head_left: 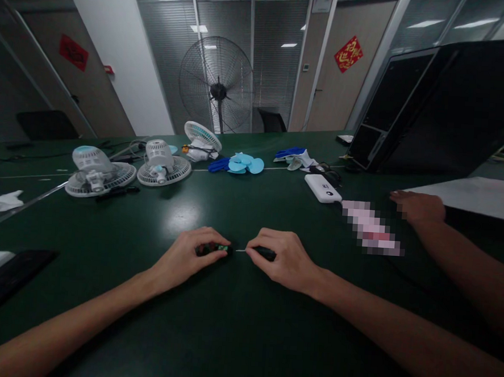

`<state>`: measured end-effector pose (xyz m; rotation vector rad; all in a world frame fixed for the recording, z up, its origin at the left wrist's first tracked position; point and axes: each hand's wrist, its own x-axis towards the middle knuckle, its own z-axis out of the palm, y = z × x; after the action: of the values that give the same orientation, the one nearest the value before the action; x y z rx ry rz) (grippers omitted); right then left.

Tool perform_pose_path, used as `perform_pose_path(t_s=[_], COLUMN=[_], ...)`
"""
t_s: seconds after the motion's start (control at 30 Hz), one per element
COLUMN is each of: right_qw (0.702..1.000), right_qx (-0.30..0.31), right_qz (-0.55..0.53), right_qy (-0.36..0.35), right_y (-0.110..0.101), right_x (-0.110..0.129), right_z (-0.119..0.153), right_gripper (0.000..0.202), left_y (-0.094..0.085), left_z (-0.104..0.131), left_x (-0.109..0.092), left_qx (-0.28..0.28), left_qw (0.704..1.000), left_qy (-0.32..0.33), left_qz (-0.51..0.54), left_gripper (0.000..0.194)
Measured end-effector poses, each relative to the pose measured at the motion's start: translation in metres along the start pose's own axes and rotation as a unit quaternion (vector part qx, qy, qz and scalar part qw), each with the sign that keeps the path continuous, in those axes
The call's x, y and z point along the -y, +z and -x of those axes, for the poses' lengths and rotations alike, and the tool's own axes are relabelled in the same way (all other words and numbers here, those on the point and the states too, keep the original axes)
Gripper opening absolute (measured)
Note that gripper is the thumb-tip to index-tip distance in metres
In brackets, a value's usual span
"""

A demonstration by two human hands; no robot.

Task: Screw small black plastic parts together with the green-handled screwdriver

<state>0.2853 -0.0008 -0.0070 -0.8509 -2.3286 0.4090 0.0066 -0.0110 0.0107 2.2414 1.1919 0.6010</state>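
My left hand (183, 258), low over the dark green table, is closed on a small dark object with green and reddish spots (220, 247). Its fingers hide part of the object, so its kind is unclear. Across from it, my right hand (292, 262) grips a small screwdriver (267, 253) by its black handle. The thin metal shaft points left toward the dark object, and a narrow gap seems to separate the tip from it.
Small fans (93, 173) lie at the back left. Light blue fan blades (245, 163) and blue-and-white gloves (294, 156) sit behind my hands. A white power bank (321, 189) stands right. Another person's hand (425, 209) rests near a large black case (453, 110).
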Motion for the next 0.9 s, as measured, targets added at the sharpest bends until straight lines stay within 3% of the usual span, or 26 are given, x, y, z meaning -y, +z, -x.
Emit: perform_pose_path(t_s=[0.17,0.47,0.7,0.9], right_qw=[1.000,0.999,0.996,0.996], right_qx=[0.009,0.036,-0.019,-0.025], right_qz=[0.013,0.016,-0.086,-0.085], right_qy=[-0.017,-0.015,-0.003,0.006], right_y=[0.0006,0.0002,0.0015,-0.0016], right_x=[-0.0005,0.0005,0.0006,0.0005], right_z=[0.0006,0.0010,-0.0031,-0.0020], right_gripper=[0.014,0.015,0.017,0.015], left_y=[0.0103,0.0125,0.0112,0.0106], left_z=[0.0029,0.0026,0.0033,0.0043], left_x=[-0.0024,-0.0025,-0.0001,0.0024], left_qx=[0.002,0.006,0.024,0.025], left_qw=[1.000,0.998,0.998,0.999], left_qy=[-0.009,-0.028,-0.011,-0.004], left_qz=[0.006,0.047,0.052,0.021], left_gripper=[0.029,0.039,0.042,0.034])
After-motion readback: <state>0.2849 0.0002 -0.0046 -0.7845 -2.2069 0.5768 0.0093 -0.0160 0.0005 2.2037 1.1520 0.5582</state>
